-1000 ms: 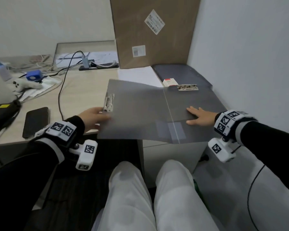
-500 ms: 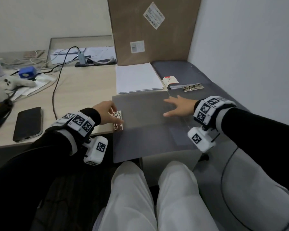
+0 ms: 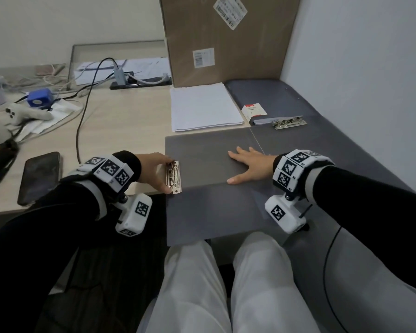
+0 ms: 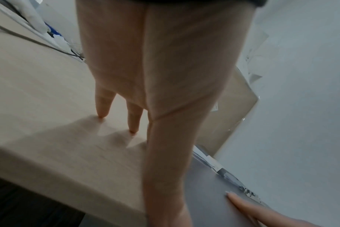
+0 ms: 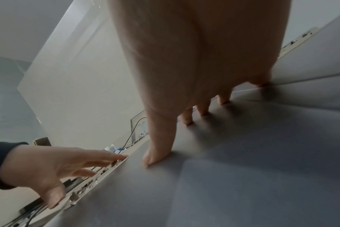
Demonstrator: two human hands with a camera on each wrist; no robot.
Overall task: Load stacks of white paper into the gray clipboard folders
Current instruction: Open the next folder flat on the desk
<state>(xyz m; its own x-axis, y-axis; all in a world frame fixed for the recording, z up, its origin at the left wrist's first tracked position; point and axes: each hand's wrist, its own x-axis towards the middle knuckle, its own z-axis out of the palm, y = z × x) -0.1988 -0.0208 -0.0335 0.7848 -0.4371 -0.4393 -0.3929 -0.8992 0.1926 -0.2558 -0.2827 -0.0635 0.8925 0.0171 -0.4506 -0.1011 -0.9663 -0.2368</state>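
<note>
A gray clipboard folder (image 3: 202,212) lies flat over the desk's front edge and my lap, its metal clip (image 3: 174,177) at its left side. My left hand (image 3: 154,169) spans that clip, the thumb at the near end and straight fingers at the far end; in the right wrist view the left hand (image 5: 49,169) touches the clip (image 5: 83,187) the same way. My right hand (image 3: 247,165) presses flat and spread on the middle of the folder (image 5: 243,169). Just behind the folder lies a stack of white paper (image 3: 202,109), untouched.
A second gray folder (image 3: 322,152) with its own clip (image 3: 289,122) and a small white box (image 3: 253,112) lies to the right. A tall cardboard box (image 3: 226,39) stands behind the paper. A phone (image 3: 40,176), cables and a controller (image 3: 22,114) occupy the left desk.
The folder, held up and tilted a second ago, now lies flat with its clip nearer to me. My right hand slid left onto its middle.
</note>
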